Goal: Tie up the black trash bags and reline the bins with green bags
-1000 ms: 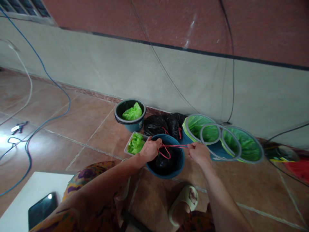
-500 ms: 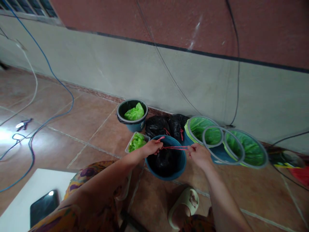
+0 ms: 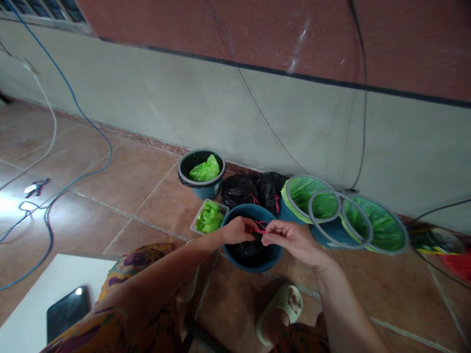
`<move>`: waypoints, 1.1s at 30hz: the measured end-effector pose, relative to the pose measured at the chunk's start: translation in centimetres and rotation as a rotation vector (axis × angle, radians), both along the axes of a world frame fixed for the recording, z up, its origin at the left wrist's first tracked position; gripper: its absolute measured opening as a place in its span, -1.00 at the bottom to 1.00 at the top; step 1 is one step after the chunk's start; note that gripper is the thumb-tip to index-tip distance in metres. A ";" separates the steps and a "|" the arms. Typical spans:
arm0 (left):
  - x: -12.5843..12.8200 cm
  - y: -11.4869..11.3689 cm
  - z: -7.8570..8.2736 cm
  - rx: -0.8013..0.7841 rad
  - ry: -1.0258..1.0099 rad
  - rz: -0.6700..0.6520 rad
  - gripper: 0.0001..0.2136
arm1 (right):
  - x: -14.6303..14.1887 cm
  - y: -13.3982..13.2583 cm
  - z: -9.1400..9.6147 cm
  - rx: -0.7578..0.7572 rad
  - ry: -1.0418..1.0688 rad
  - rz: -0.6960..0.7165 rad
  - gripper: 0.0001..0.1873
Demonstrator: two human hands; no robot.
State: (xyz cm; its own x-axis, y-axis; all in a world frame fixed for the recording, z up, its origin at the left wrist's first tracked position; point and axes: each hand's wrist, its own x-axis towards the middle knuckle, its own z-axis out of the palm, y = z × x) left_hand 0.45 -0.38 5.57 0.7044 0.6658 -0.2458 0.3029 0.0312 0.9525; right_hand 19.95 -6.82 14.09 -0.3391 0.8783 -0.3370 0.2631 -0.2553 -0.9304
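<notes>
Risk, in my judgement: slippage of the red string [image 3: 262, 231]. It is thin, held at the fingertips only, and a short span shows between the hands; a weak pinch on either side could let an end drop into the blue bucket [image 3: 253, 269]. Uneven pulling could also strain or tear the thin film of the black bag [image 3: 249, 252], or leave its neck loose.

Hands: the left hand [image 3: 238, 230] is closed with its fingertips on the string; the right hand [image 3: 290, 239] pinches it between thumb and forefinger, its other fingers loosely curled. Both are over the bucket's mouth.

Condition and location: the string is bright red, with a small slack loop standing above the grip. The bag sits inside the bucket, dark and crumpled, partly in shadow; its neck is obscured, so whether a knot is there cannot be told
</notes>
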 end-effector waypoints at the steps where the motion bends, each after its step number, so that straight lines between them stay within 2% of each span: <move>1: 0.1 -0.2 0.0 0.103 0.049 -0.046 -0.86 | -0.3 0.2 0.1 0.015 0.018 -0.028 -0.73; 2: 0.1 -0.3 0.0 0.195 0.082 -0.073 -0.91 | -0.6 0.3 0.1 0.028 0.041 -0.069 -0.73; 4: 0.2 -0.6 -0.1 0.326 0.102 -0.097 -0.87 | -0.9 0.7 -0.3 0.049 0.066 -0.204 -0.70; 6: 0.2 -0.6 -0.2 0.394 0.084 -0.120 -0.82 | -0.9 1.0 -1.2 0.066 0.030 -0.371 -0.61; 8: 0.1 -0.6 -0.1 0.433 0.069 -0.137 -0.79 | -0.9 1.1 -2.5 0.074 -0.050 -0.440 -0.54; 11: 0.0 -0.5 0.3 0.481 0.043 -0.181 -0.78 | -1.5 0.8 -4.8 0.090 -0.152 -0.286 -0.44; 14: -0.2 -0.6 0.6 0.486 -0.003 -0.241 -0.78 | -2.0 0.5 -6.5 0.170 -0.237 -0.138 -0.46; 16: -0.3 -0.6 0.6 0.450 -0.033 -0.222 -0.80 | -2.1 0.5 -7.0 0.206 -0.278 -0.094 -0.53; 18: -0.2 -0.7 0.4 0.357 -0.058 -0.147 -0.81 | -1.8 0.7 -6.9 0.208 -0.314 -0.070 -0.63; 21: 0.4 -0.8 0.2 0.067 -0.109 0.095 -0.86 | -1.4 1.0 -6.3 0.198 -0.427 -0.084 -0.74; 24: 0.8 -0.8 0.1 -0.261 -0.249 0.374 -0.91 | -1.3 1.1 -5.7 0.173 -0.532 -0.146 -0.71; 27: 0.6 -0.5 0.2 -0.450 -0.362 0.460 -0.81 | -1.3 0.9 -5.4 0.121 -0.456 -0.109 -0.70; 29: 0.3 -0.3 0.3 -0.447 -0.345 0.439 -0.82 | -1.3 0.8 -5.4 0.098 -0.400 -0.041 -0.72; 33: 0.1 -0.1 0.1 -0.207 -0.217 0.390 -0.92 | -1.1 0.6 -5.5 0.058 -0.438 0.048 -0.75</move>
State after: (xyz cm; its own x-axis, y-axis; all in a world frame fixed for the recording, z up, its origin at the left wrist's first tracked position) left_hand 0.53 -0.48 5.63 0.4615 0.8430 -0.2762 0.0266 0.2981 0.9542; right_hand 18.82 -6.26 8.56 -0.2159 0.8866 -0.4091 0.6463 -0.1843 -0.7405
